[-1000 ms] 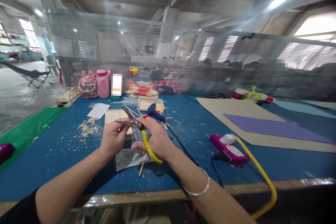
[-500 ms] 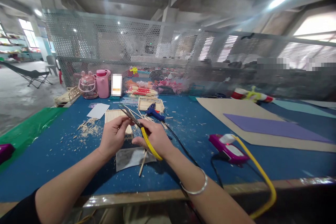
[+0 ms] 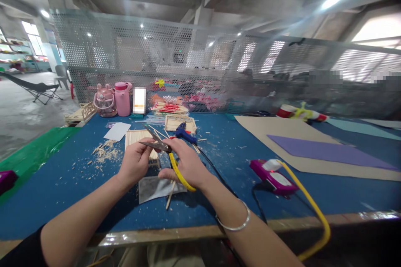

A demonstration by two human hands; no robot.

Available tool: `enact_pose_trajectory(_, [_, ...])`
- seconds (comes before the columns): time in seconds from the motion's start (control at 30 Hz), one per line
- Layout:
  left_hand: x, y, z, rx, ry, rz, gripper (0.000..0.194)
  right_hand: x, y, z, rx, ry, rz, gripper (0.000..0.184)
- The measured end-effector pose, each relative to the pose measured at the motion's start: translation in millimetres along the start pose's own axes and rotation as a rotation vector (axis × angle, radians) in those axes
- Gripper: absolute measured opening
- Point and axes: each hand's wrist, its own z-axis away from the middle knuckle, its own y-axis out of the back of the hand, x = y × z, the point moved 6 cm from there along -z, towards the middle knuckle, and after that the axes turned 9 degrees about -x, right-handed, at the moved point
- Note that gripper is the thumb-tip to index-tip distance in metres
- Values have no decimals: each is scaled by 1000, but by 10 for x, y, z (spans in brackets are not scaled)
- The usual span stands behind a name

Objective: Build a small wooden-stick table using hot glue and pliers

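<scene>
My right hand grips a pair of scissors by the yellow handles, with the blades spread apart and pointing left. My left hand is closed in a pinch right beside the blades; whatever its fingertips hold is hidden. Behind both hands lies a panel of wooden sticks, partly covered by them. A grey sheet is below my hands, with a loose wooden stick across it. Just beyond my right hand a blue glue gun rests among scattered sticks.
Wood scraps litter the left side of the blue table. A stick frame, red-marked sticks and pink bottles stand at the back. To the right are a purple power strip with yellow cord and a purple sheet.
The scissor blades, nearly together before, have spread apart. My right hand has shifted only slightly, and my left hand keeps its place.
</scene>
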Motion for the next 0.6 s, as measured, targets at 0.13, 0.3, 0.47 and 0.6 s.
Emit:
enact_pose_trajectory(0.13, [15,7,4,-5,-18,-4,22,1,6,7,9,5,-14,73])
enact_pose_trajectory(0.3, [8,17,-5,4,-18,-20,23,-2,1,10,29,15,-44,72])
enact_pose_trajectory(0.47, [13,18,-5,-2,-12,-14,23,-7,-3,11,74,27,-12,71])
enact_pose_trajectory(0.6, [20,23,-4,-5,3,-26,24,12,-5,22,118,12,4,70])
